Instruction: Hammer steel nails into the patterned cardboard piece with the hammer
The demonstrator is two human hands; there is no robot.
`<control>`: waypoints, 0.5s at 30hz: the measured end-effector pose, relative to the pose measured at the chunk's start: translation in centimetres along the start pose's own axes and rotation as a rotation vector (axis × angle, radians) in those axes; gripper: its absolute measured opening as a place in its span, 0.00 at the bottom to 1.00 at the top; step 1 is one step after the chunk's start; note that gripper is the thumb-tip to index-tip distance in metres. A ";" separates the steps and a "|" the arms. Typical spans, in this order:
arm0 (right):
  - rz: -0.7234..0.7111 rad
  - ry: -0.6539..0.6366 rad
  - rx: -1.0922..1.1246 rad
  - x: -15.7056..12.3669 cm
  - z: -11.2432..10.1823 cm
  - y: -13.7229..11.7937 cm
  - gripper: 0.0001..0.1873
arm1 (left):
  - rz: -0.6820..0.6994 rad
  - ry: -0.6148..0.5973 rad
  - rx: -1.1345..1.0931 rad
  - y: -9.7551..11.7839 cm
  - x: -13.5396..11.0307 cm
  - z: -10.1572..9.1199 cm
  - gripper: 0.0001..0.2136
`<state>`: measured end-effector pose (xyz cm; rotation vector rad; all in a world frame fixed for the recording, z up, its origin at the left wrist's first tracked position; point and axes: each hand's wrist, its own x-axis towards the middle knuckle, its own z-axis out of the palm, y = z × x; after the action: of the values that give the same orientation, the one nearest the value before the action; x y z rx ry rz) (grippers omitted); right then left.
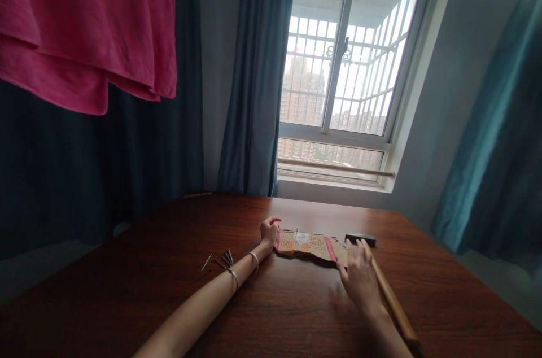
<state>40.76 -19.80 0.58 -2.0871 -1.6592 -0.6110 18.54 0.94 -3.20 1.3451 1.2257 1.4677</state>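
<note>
Left hand's fingers (275, 220) curl loosely and the right hand's are bent and slightly spread; I cannot tell whether either grips. Between them on the glossy reddish-brown wooden table (271, 313) lies a flat, tan, speckled strip with pink bands (311, 243). From its middle, the left hand (270, 231) sits at nine o'clock, the right hand (359, 274) at four, a thin upright metal nail (297, 231) at ten, a black-headed, wooden-handled hammer (393, 301) around three to four, loose dark metal nails (227, 257) near nine.
</note>
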 end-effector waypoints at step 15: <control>-0.104 -0.123 0.253 4.1 8.5 -4.2 0.22 | -0.049 0.015 -0.104 0.9 -0.7 -0.1 0.10</control>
<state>38.22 -10.83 -3.92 -1.8997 -1.8169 -0.2896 18.61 0.02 -2.45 1.2285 1.1677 1.4885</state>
